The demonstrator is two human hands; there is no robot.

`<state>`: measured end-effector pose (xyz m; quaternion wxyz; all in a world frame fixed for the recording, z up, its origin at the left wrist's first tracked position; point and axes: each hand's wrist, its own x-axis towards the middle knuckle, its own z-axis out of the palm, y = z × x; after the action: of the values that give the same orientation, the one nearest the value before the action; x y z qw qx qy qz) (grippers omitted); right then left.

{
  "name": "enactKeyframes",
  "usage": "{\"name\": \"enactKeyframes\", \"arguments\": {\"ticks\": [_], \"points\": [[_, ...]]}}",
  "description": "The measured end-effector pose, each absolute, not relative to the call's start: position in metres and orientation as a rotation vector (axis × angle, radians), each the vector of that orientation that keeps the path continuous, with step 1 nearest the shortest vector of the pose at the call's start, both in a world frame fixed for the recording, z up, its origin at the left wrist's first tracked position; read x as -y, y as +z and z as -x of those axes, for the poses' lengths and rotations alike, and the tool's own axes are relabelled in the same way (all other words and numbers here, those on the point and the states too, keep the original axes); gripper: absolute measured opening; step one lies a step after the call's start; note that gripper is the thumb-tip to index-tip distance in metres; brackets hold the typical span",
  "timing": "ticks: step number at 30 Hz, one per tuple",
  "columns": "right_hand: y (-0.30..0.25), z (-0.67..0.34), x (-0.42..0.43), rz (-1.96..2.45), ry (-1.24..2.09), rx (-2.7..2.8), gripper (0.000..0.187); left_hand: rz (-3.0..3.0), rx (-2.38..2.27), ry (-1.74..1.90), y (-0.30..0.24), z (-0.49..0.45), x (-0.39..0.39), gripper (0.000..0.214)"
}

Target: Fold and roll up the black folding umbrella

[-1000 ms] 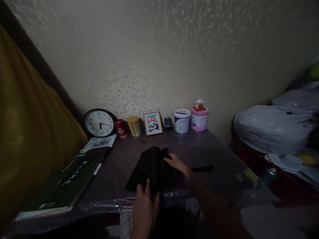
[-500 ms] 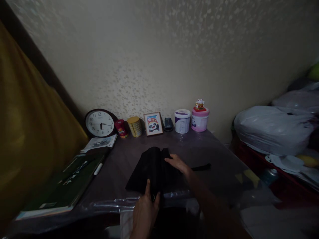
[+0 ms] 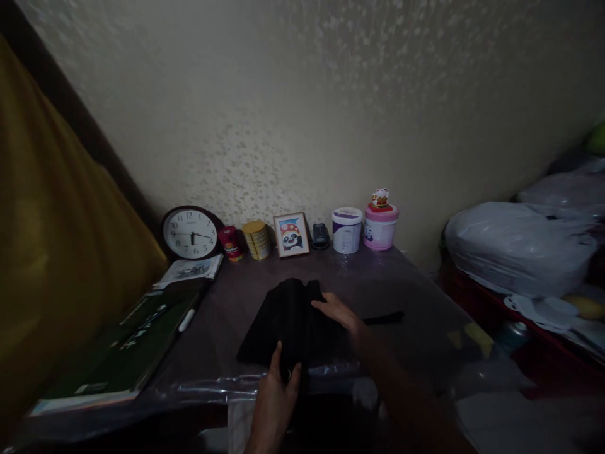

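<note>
A piece of black cloth (image 3: 288, 321), folded with lengthwise pleats, lies on the near middle of the table. Its exact kind is too dark to make out. A narrow black strap (image 3: 385, 318) sticks out to its right. My left hand (image 3: 275, 400) grips the cloth's near edge between thumb and index finger, the other fingers hidden; a small shiny ring shows between them. On the cloth's right side, my right hand (image 3: 338, 310) holds it near the far end, thumb on top and the remaining fingers largely out of sight.
Along the wall stand a clock (image 3: 190, 234), a red can (image 3: 231, 244), a yellow tin (image 3: 256, 239), a picture frame (image 3: 292, 235) and two tubs (image 3: 346, 232). A green book (image 3: 123, 347) and white pen (image 3: 186, 320) lie left. White bags (image 3: 520, 246) are piled right.
My left hand has shifted very slightly left along the near edge of the cloth. My right hand stays nearly still, and the strap's end lies slightly farther right.
</note>
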<state>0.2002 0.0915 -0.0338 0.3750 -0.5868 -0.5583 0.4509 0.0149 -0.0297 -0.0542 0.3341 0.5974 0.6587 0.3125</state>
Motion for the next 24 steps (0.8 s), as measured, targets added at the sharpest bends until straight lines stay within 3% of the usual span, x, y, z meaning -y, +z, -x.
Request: {"name": "enactKeyframes", "arguments": {"ticks": [17,24], "points": [[-0.018,-0.198,-0.105,1.503,0.975,1.338,0.019,-1.346,-1.603,1.023,-0.069,-0.012,0.029,0.064],[0.008,-0.184,-0.1,1.344,1.074,1.344,0.021,-1.314,-1.623,1.028,-0.069,-0.012,0.03,0.062]]}}
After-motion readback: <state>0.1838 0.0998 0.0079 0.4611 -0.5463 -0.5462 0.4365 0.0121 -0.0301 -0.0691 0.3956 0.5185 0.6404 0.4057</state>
